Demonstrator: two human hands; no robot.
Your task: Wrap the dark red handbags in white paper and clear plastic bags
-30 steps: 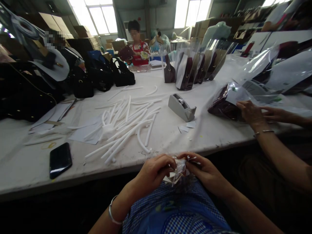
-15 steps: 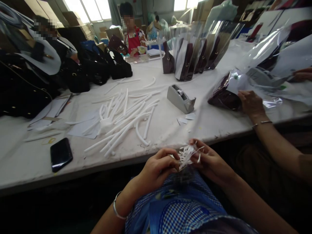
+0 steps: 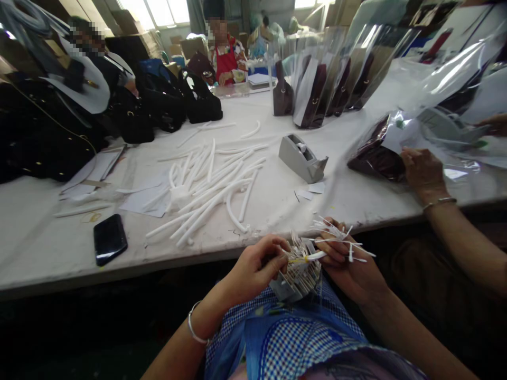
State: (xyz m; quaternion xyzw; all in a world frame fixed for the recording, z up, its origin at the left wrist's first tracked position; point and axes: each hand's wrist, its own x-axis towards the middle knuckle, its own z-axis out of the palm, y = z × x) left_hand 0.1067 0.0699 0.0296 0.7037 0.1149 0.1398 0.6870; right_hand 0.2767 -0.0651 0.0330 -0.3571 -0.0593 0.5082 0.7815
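Over my lap hangs a bundle of grey, card-like hang tags (image 3: 299,277), their edges fanned out. White strings (image 3: 336,235) come off it, gathered by a yellow rubber band (image 3: 304,258). My left hand (image 3: 259,264) pinches one end of the band, its fingertips at the left side of the tags. The gathered strings pass into my right hand (image 3: 352,269), which is closed round them, with loose string ends splaying out above its fingers. Part of the tags is hidden behind the strings and my left fingers.
White tubes (image 3: 214,195) lie in a loose heap on the table (image 3: 273,211), near a black phone (image 3: 110,240). A grey tape dispenser (image 3: 303,158) stands right of them. A co-worker's hand (image 3: 425,171) touches a wrapped dark red bag (image 3: 376,150). Black bags (image 3: 202,100) line the left.
The strings have been drawn out to the right in my right hand, and the yellow band and fanned tags now show clearly. The whole view has shifted slightly.
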